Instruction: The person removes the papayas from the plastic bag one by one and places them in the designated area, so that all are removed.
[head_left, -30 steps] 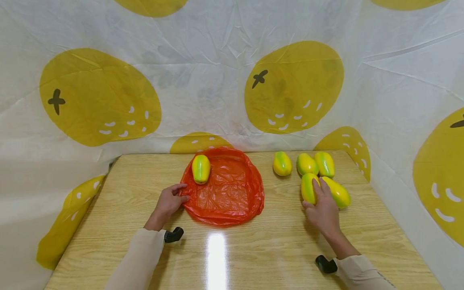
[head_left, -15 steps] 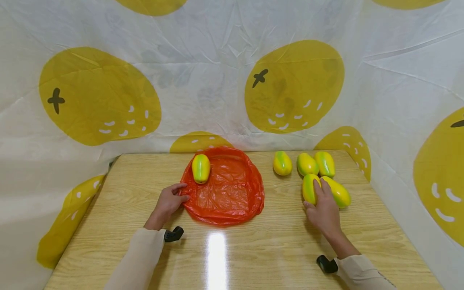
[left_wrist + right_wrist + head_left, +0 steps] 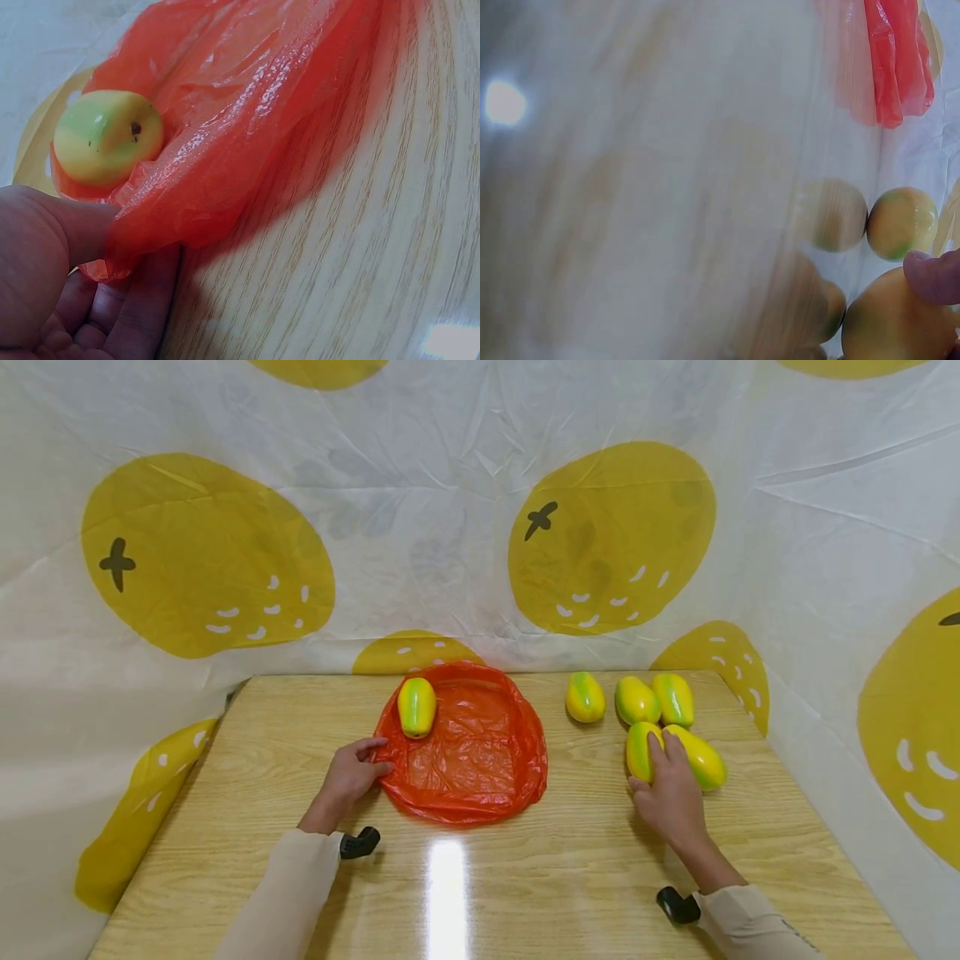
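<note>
My left hand pinches the left rim of a red plastic bag between thumb and fingers. The bag lies spread open in a round shape on the table. Inside it, at the back left, rests one yellow-green papaya. Over on the right, my right hand grips a papaya from above, its thumb at the left side and fingers over the top. In the right wrist view the thumb presses against this papaya. Another papaya lies right beside the fingers, partly hidden by them.
Behind the gripped fruit sit two papayas side by side, one on the left and one on the right. Another papaya stands alone nearer the bag. A fruit-printed sheet rises at the back edge of the wooden table.
</note>
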### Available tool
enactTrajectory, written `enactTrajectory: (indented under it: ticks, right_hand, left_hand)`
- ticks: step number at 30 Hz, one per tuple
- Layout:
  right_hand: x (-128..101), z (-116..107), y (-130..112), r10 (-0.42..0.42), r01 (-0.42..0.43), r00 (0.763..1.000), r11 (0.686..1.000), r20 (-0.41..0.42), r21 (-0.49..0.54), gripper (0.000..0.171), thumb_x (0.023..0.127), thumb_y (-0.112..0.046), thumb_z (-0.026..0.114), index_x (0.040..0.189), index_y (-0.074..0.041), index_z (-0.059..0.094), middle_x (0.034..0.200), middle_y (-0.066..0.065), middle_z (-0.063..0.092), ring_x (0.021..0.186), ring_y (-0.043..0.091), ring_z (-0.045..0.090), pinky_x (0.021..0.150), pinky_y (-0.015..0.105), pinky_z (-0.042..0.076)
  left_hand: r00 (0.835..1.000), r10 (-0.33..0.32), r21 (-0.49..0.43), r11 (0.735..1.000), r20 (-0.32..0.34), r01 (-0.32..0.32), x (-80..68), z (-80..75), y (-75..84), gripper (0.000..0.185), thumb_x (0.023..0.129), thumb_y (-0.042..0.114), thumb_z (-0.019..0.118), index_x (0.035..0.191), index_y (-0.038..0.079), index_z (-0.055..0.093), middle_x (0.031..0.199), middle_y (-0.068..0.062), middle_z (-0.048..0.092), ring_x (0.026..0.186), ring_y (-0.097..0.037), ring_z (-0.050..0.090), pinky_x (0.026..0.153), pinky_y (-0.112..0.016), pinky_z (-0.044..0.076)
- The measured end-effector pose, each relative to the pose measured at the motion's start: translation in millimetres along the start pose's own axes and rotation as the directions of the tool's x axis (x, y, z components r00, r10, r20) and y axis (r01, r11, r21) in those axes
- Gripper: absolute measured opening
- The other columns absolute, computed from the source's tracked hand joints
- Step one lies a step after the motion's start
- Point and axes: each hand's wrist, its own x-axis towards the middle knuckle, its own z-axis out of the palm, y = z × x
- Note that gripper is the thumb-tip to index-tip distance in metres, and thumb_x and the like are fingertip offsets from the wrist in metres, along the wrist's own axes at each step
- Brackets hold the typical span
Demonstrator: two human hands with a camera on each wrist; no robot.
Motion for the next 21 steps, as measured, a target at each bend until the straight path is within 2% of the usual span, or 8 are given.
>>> enactTrajectory:
  ticks: [11,21]
  right_hand:
    - [1.6,1.1,1.0,-0.024,0.024,1.0,0.999,0.002,-0.044,0.079,0.087,-0.005,0.071,0.154,0.015,0.034,0.16,0.041,0.028,0.147,0.058,0.027,0.121,0.07,0.027]
    - [4.0,0.7,0.4,-0.016,0.019,0.999,0.996,0.034,-0.091,0.079,0.087,-0.005,0.069,0.153,0.017,0.033,0.16,0.04,0.026,0.147,0.058,0.026,0.121,0.069,0.026]
  left_hand:
    - [1.0,0.009,-0.005,1.0,-0.007,-0.009,-0.5,0.6,1.5,0.053,0.098,0.003,0.067,0.149,0.003,0.054,0.158,-0.025,0.048,0.132,-0.035,0.056,0.108,-0.041,0.056]
    - [1.0,0.009,-0.007,1.0,-0.005,-0.009,-0.4,0.3,1.6,0.053,0.098,0.003,0.066,0.149,0.003,0.054,0.158,-0.024,0.048,0.134,-0.035,0.055,0.109,-0.042,0.055]
